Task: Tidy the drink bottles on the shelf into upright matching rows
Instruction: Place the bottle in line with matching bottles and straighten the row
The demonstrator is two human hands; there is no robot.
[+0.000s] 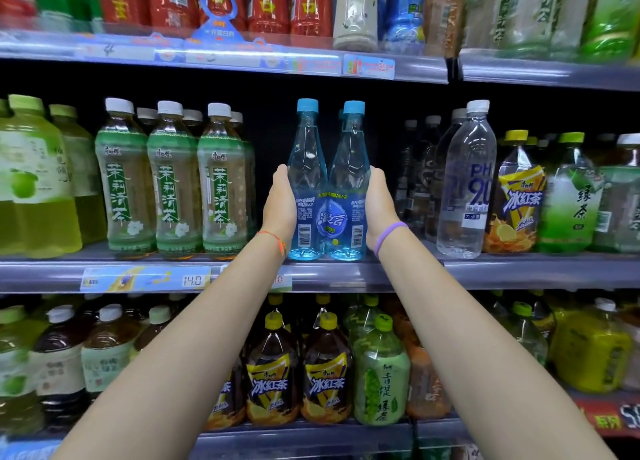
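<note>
Two clear blue bottles with blue caps stand upright side by side at the front of the middle shelf (346,272). My left hand (279,203) lies flat against the outer side of the left blue bottle (306,182). Against the outer side of the right blue bottle (349,182) my right hand (379,206) presses in the same way. The two bottles touch each other between my palms. My fingers reach back beside the bottles and their tips are hidden.
Left of the blue pair stands a row of green-labelled jasmine tea bottles (175,182). To the right are a clear water bottle (465,182) and a yellow-capped iced tea bottle (516,196). Dark gaps lie behind the blue bottles. Shelves above and below are full of drinks.
</note>
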